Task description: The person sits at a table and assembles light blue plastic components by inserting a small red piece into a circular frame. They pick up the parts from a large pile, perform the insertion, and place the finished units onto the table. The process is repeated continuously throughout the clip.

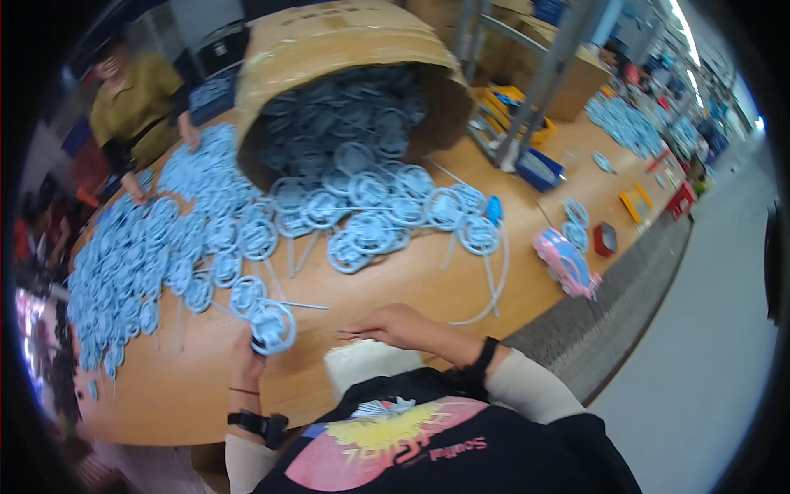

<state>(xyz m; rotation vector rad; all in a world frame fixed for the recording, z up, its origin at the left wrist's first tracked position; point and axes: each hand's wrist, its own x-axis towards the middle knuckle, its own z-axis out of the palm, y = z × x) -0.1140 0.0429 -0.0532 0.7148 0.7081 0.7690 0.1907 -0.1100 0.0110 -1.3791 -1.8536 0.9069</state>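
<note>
The left hand (249, 356) pinches a light-blue, ring-shaped plastic part (273, 326) by its lower side, over the wood-toned surface (370, 288) near its near edge. The right hand (397, 324) is bent, fingertips close together; whether they grip the thin dark object (350, 333) beside them, I cannot tell. A pale flat pad (362, 362) lies just below it, at the near edge. A heap of light-blue plastic parts (123, 272) spreads toward the left edge.

Strip lights (686, 33) shine above grey floor (695, 329).
</note>
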